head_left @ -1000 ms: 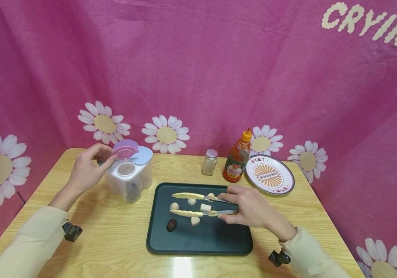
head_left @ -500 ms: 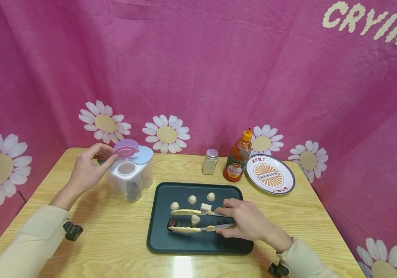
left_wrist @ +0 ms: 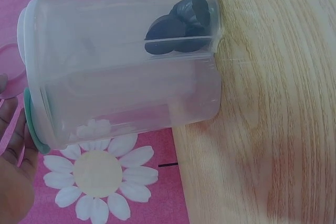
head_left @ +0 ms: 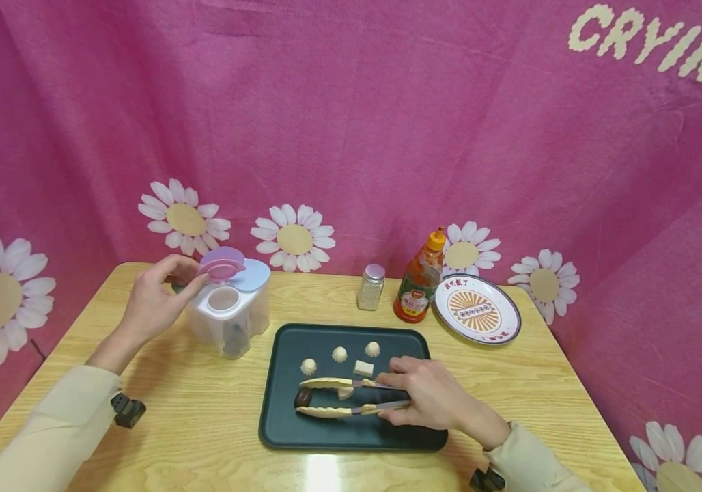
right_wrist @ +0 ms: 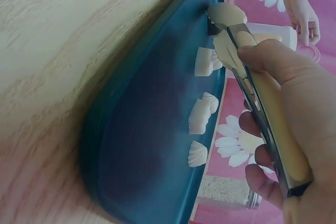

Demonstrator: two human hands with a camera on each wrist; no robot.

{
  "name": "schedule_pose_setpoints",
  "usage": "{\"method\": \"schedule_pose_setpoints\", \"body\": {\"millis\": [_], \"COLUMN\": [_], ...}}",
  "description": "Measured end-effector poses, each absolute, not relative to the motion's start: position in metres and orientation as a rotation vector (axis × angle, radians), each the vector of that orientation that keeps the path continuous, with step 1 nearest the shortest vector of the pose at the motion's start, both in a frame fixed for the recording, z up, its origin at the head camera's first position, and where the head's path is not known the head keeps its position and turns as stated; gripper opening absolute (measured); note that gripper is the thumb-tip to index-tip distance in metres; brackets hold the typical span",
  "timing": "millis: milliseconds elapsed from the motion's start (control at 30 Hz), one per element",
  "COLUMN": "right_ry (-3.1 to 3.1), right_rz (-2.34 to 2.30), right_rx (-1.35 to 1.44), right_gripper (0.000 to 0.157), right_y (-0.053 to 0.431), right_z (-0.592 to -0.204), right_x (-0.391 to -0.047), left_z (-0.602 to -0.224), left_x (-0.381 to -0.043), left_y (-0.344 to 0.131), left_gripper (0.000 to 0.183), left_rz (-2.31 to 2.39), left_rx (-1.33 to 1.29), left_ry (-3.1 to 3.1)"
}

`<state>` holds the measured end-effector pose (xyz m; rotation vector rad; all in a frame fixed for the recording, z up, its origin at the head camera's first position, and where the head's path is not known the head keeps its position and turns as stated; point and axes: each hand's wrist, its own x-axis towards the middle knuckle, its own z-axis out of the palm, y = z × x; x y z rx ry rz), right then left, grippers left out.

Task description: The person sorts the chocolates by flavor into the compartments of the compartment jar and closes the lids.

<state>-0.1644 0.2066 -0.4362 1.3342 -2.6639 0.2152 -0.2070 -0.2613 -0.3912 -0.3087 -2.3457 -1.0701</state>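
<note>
My left hand (head_left: 157, 294) pinches the raised pink lid (head_left: 222, 270) of a clear storage container (left_wrist: 105, 40), whose round opening (head_left: 224, 298) is uncovered. Dark fluted pieces (left_wrist: 192, 11) lie at the bottom of one compartment. In my right hand (head_left: 427, 395) are tongs (head_left: 326, 412) with cream-coloured tips, their arms spread over the dark green tray (head_left: 388, 437). The tips lie on either side of a dark brown chocolate-like piece (head_left: 302, 399). Between the tong arms, partly hidden, is a cream piece (head_left: 345, 393). Fluted cream pieces (head_left: 339, 354) and a white block (head_left: 363, 368) lie behind.
Behind the tray stand a small glass jar (head_left: 371, 290) with a pinkish cap and a red sauce bottle (head_left: 417, 287) with a yellow nozzle. A patterned plate (head_left: 449, 301) leans at the back right. Pink cloth (head_left: 351, 137) hangs beyond the wooden table (head_left: 191, 424).
My right hand has brought the tongs from the cream pieces toward the tray's front, and their tips now straddle the dark piece. The left hand and the pink lid have stayed still.
</note>
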Motion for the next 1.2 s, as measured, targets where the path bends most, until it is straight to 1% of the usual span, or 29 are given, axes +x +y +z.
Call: {"method": "schedule_pose_setpoints", "body": {"millis": [400, 667, 967, 1200], "right_ry": [-2.626, -2.554, -2.410, -2.378], "right_rz": [0.260, 0.284, 0.337, 0.334], "right_rx": [1.350, 1.311, 1.291, 1.276], "right_gripper": [0.038, 0.045, 0.049, 0.047], "right_y": [0.205, 0.197, 0.175, 0.147], "right_z": [-0.429, -0.405, -0.373, -0.352], "right_x": [-0.165, -0.176, -0.194, -0.211], "left_z": [-0.391, -0.390, -0.390, -0.390], "left_x": [-0.207, -0.207, -0.207, -0.205], "left_y": [-0.260, -0.260, -0.260, -0.259], "left_gripper": [0.019, 0.019, 0.021, 0.021], "left_rz": [-1.065, -1.055, -1.050, -1.046], "left_rx": [-0.315, -0.325, -0.324, -0.317], "left_ry": [-2.337, -2.325, -2.329, -2.336]}}
